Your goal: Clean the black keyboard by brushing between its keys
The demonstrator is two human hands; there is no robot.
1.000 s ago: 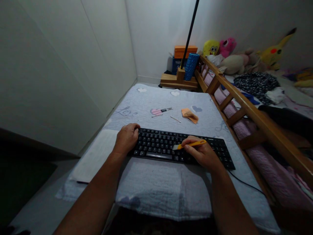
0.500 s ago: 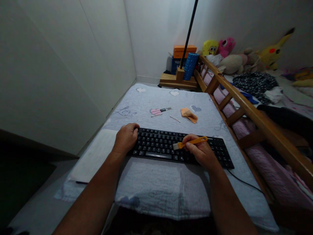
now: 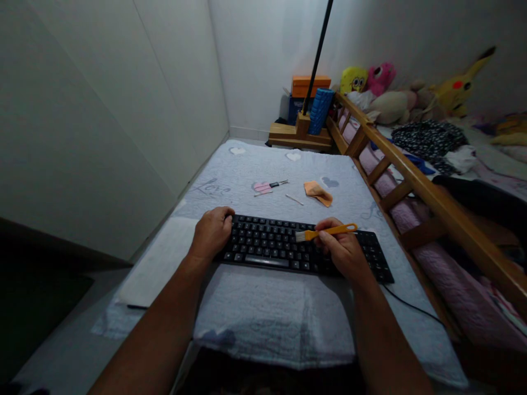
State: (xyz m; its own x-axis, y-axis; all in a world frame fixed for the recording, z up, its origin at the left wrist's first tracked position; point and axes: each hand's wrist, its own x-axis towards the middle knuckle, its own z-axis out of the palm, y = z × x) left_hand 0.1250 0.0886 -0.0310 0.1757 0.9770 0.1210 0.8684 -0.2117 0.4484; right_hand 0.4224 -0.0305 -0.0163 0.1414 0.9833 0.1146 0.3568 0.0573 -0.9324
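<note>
A black keyboard lies on the cloth-covered table, its cable running off to the right. My left hand grips the keyboard's left end, fingers bent around its upper corner. Over the right half of the keys, my right hand pinches a yellow brush. The pale bristles point left, at the keys right of the middle; whether they touch is too small to tell. Behind the keyboard lie an orange cloth, a white swab, another thin swab and a metal-tipped tool.
A white sheet or pad lies on the table's left. A wooden rail runs along the right side, with plush toys and clothes beyond. At the back stand a wooden base with a black pole and a blue roller.
My right hand has moved slightly right and up with the brush, whose bristles have shifted toward the upper key rows. My left hand and the keyboard have stayed in place.
</note>
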